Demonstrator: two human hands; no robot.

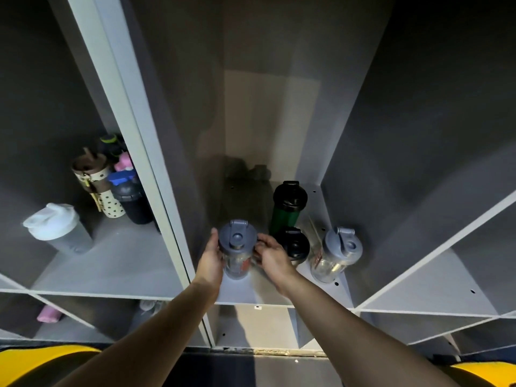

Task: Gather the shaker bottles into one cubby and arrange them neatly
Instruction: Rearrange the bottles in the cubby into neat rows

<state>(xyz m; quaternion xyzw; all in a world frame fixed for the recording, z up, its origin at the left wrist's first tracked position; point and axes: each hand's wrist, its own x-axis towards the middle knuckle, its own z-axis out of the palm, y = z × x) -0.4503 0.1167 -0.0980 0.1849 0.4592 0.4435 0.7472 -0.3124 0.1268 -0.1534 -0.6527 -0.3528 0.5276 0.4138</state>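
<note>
A clear shaker bottle with a grey lid (237, 247) stands upright near the front left of the middle cubby floor (243, 291). My left hand (212, 261) cups its left side and my right hand (272, 256) holds its right side. To the right stand a green shaker with a black lid (287, 208), a black-lidded shaker (296, 245) in front of it, and another clear grey-lidded shaker (336, 254) by the right wall.
The left cubby holds a white-lidded grey shaker (57, 229), a dark shaker (131, 202), a polka-dot bottle (111, 203) and several other bottles behind. A pink item (49, 314) lies in a lower cubby. The right cubby floor (435, 286) is bare.
</note>
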